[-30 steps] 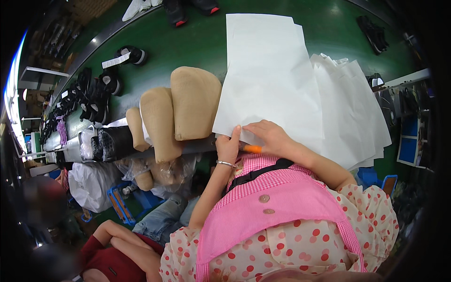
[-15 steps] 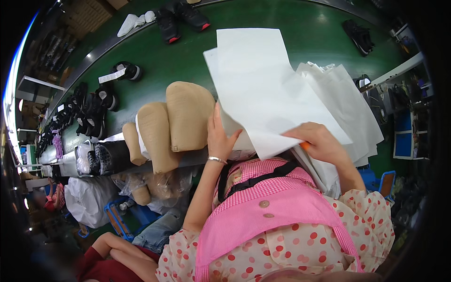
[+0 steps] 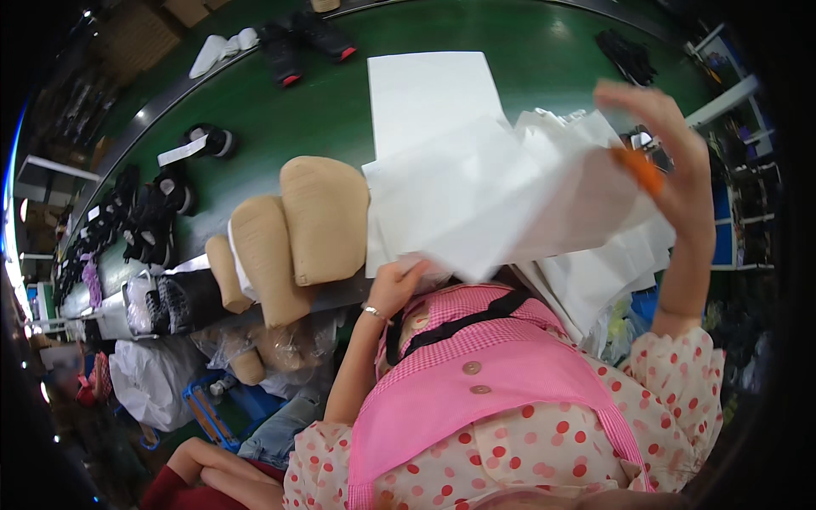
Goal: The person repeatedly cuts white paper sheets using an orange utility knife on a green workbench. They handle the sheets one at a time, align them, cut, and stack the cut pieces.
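Observation:
Thin white paper sheets (image 3: 450, 183) lie on the green table in front of me, the upper one lifted and blurred along its right part. My left hand (image 3: 398, 287) is closed on the near left edge of the paper. My right hand (image 3: 680, 161) is raised to the right of the sheets, smeared by motion. Something orange (image 3: 639, 170) shows at its thumb side, between hand and paper; whether it is worn or held I cannot make out. Whether the right fingers grip the sheet is also unclear. Tan foot-shaped forms (image 3: 325, 221) stand left of the paper.
More crumpled white paper (image 3: 595, 276) lies on the right. Black shoes (image 3: 293, 51) and white wads (image 3: 223, 51) sit along the far edge, more dark shoes (image 3: 157, 212) at left. A co-worker's arm (image 3: 212, 467) shows at lower left, near a white plastic bag (image 3: 151, 382).
My right hand has swung up and to the right from the paper's near edge. The upper sheet has shifted and lifted. My left hand has moved down slightly and closed on the paper's edge.

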`<action>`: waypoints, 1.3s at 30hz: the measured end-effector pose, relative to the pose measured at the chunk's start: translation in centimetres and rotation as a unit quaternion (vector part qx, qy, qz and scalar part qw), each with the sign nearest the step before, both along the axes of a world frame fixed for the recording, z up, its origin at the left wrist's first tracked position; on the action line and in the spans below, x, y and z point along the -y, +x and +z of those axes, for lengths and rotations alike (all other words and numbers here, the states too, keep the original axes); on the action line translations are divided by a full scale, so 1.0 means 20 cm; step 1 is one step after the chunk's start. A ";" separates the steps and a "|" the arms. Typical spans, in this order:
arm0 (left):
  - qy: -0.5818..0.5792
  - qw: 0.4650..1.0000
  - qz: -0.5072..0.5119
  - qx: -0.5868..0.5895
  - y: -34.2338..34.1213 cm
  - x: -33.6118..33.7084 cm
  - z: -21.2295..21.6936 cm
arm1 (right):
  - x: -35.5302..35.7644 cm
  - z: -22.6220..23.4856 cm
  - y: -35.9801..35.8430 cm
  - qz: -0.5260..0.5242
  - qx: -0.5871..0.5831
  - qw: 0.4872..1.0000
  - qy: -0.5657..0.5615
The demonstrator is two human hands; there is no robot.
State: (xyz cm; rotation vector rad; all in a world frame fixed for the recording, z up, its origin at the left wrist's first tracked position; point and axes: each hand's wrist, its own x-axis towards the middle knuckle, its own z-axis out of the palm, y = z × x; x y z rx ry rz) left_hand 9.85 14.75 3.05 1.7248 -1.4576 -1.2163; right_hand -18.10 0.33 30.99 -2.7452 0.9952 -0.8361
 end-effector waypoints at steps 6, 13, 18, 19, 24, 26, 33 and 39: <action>-0.120 0.961 0.235 -0.087 0.12 -0.13 -0.51 | 0.36 -0.32 -0.41 -0.130 0.161 0.976 0.069; 0.069 0.921 0.307 -0.228 0.10 -0.11 -0.24 | 0.20 -1.03 -0.51 -0.188 0.294 0.787 0.509; 0.092 0.912 0.322 -0.238 0.10 -0.09 -0.18 | 0.19 -1.29 -0.53 -0.226 0.416 0.599 0.645; 0.087 0.909 0.326 -0.246 0.10 -0.08 -0.18 | 0.21 -1.29 -0.52 -0.192 0.501 0.545 0.643; 0.130 0.901 0.339 -0.239 0.09 -0.07 -0.14 | 0.29 -1.22 -0.45 -0.098 0.682 0.440 0.576; 0.121 0.898 0.342 -0.250 0.09 -0.08 -0.15 | 0.34 -1.25 -0.45 -0.135 0.656 0.486 0.561; 0.093 0.898 0.332 -0.275 0.11 -0.14 -0.26 | 0.25 -1.47 -0.34 -0.263 -0.062 0.901 0.340; 0.064 0.908 0.342 -0.234 0.09 -0.14 -0.21 | 0.16 -1.43 -0.34 -0.295 -0.058 0.886 0.354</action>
